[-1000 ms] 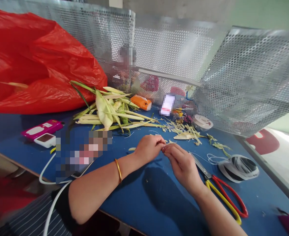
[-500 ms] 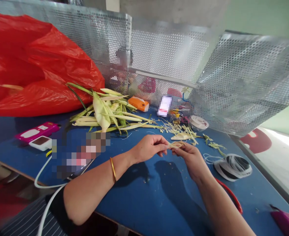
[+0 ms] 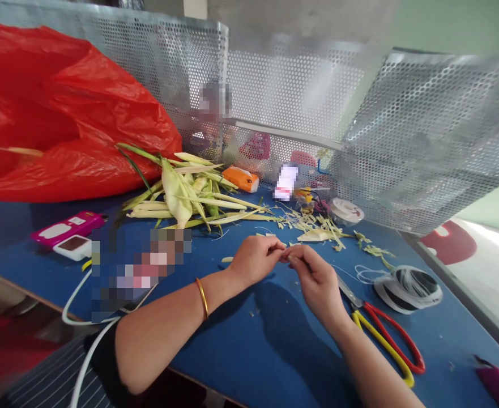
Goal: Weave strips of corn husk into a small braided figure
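Right hand nearer left hand, grips pinched, contents hidden; blue table, perforated screen behind.

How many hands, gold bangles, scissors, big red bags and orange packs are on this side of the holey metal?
Hands: 2, left hand and right hand
Gold bangle: 1
Scissors: 1
Big red bag: 1
Orange pack: 1
Total: 6
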The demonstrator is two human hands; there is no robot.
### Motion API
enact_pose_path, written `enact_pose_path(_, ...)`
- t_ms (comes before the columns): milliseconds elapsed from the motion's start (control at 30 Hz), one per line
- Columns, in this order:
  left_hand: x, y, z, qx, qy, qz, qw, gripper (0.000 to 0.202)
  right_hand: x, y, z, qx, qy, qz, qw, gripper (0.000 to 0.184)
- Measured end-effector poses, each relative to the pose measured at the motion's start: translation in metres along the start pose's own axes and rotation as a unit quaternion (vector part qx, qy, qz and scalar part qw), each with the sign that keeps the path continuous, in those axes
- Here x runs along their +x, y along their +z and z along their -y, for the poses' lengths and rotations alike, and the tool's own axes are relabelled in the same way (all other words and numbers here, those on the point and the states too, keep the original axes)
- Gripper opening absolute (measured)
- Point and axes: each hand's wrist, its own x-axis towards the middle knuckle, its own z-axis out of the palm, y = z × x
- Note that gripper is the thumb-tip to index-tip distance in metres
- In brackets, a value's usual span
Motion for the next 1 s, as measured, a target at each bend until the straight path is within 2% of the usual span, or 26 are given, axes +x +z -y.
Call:
enact_pose_path(133,-0.002,0.004,0.002,0.106,0.01,0.018,0.994,0.023,0.0,0.0,-0.004,-0.037,0.008,0.037,0.999,0.021)
enact_pose_path(300,-0.007,0.009,0.001,0.203,-0.013,0.015,0.979,0.023,0.001,0.002,-0.007,-0.058,0.03,0.011,0.998,0.022)
enact_pose_path(433,-0.012,0.013,-0.003,0.242,-0.039,0.019,0.969,0.023,0.0,0.002,-0.012,-0.041,0.076,0.023,0.996,0.021)
enact_pose_path(567,-0.012,0.013,-0.006,0.222,-0.053,0.05,0.972,0.021,0.0,0.0,-0.018,-0.046,0.117,0.04,0.991,0.019)
enact_pose_path(767,-0.004,0.002,0.0,0.118,-0.067,0.14,0.981,0.031,0.007,-0.007,-0.03,-0.014,0.132,0.072,0.988,0.017)
enact_pose_path(900,-0.005,0.0,0.004,0.143,-0.054,0.173,0.973,0.025,0.009,-0.009,-0.033,-0.006,0.123,0.12,0.985,0.017)
enact_pose_path(1000,-0.007,0.002,0.001,0.161,-0.067,0.173,0.969,0.022,0.009,-0.009,-0.034,-0.007,0.123,0.144,0.982,0.017)
